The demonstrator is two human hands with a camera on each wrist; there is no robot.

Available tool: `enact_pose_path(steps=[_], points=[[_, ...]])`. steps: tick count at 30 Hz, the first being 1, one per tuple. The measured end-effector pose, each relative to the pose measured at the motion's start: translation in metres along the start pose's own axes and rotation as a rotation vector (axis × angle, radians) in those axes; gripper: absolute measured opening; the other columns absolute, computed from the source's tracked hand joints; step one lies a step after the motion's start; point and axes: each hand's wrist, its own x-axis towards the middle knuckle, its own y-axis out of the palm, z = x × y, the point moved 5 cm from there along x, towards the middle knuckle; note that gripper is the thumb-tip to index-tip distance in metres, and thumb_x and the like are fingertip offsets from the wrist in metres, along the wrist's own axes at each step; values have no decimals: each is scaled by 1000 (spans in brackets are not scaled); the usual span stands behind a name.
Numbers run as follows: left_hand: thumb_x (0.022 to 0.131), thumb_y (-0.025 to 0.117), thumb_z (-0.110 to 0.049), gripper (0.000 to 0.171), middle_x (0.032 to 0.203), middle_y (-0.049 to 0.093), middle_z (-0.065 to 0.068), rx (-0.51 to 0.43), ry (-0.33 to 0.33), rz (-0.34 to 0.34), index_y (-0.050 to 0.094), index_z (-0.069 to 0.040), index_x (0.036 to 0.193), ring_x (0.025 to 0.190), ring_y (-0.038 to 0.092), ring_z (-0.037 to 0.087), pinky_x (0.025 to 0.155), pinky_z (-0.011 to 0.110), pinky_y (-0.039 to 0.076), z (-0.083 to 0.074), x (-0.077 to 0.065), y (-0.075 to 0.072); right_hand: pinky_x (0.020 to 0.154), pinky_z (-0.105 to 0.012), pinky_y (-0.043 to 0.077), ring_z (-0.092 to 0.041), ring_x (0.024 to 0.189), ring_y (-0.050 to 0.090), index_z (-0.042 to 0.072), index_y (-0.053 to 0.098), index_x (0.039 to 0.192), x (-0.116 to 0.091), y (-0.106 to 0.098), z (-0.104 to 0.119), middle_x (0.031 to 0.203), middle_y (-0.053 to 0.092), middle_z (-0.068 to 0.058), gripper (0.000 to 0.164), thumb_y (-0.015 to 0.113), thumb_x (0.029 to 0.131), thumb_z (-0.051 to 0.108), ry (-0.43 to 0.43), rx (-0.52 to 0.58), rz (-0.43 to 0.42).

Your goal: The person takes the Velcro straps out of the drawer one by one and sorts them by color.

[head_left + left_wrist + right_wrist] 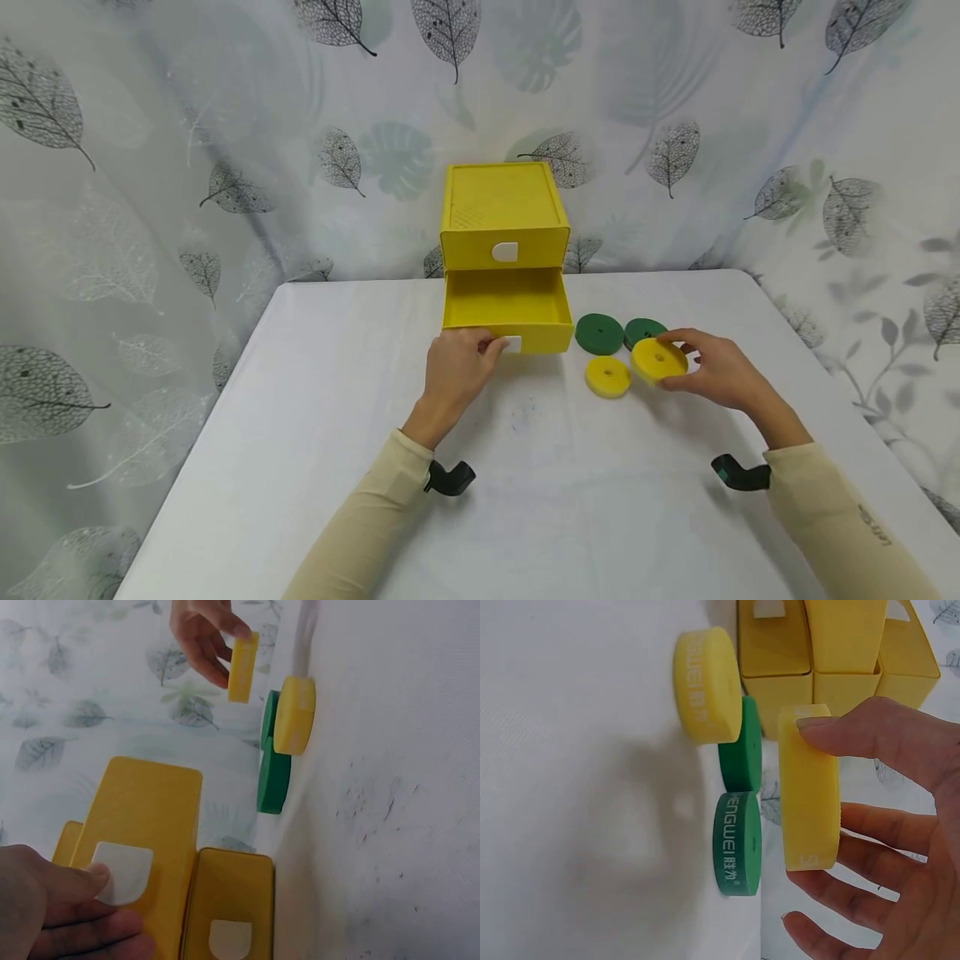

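A yellow drawer cabinet [504,196] stands at the back of the table with its middle drawer [551,339] pulled out; the visible inside of that drawer is bare. My left hand [461,371] grips the drawer's front at its white handle [124,871], the thumb over the handle. My right hand [716,368] holds a yellow roll of tape [658,360] above the table, thumb on one edge and fingers on the other. Beside the drawer lie another yellow roll [607,377] and two green rolls [599,334], close together; the held roll overlaps one green roll in the head view.
A white cloth covers the table [360,400]. Leaf-printed curtains [255,125] hang behind it and at both sides. Below the open drawer, the bottom drawer [229,892] is closed. Black curved pieces [450,478] stick out from both sleeves.
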Motion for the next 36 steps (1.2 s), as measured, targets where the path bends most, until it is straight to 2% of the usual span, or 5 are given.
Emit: enact_pose_path(steps=[19, 29, 36], points=[[95, 80, -27, 23, 74, 73, 3, 38, -43, 30, 83, -4, 93, 58, 59, 17, 56, 28, 50, 11, 27, 13, 90, -60, 51, -44, 113, 53, -3, 58, 139, -5, 14, -13, 136, 57, -28, 67, 87, 83, 20, 42, 10, 41], [96, 78, -28, 24, 76, 74, 4, 36, -66, 35, 83, -5, 93, 62, 62, 18, 59, 31, 53, 17, 38, 20, 89, -60, 52, -45, 113, 53, -2, 57, 139, -4, 20, -21, 135, 57, -28, 70, 89, 83, 24, 69, -4, 54], [98, 76, -28, 25, 74, 72, 3, 58, -96, 53, 82, -4, 93, 60, 61, 15, 58, 28, 51, 23, 45, 24, 90, -60, 51, -45, 112, 53, -3, 57, 139, -3, 26, -25, 134, 57, -28, 70, 88, 83, 25, 64, 5, 61]])
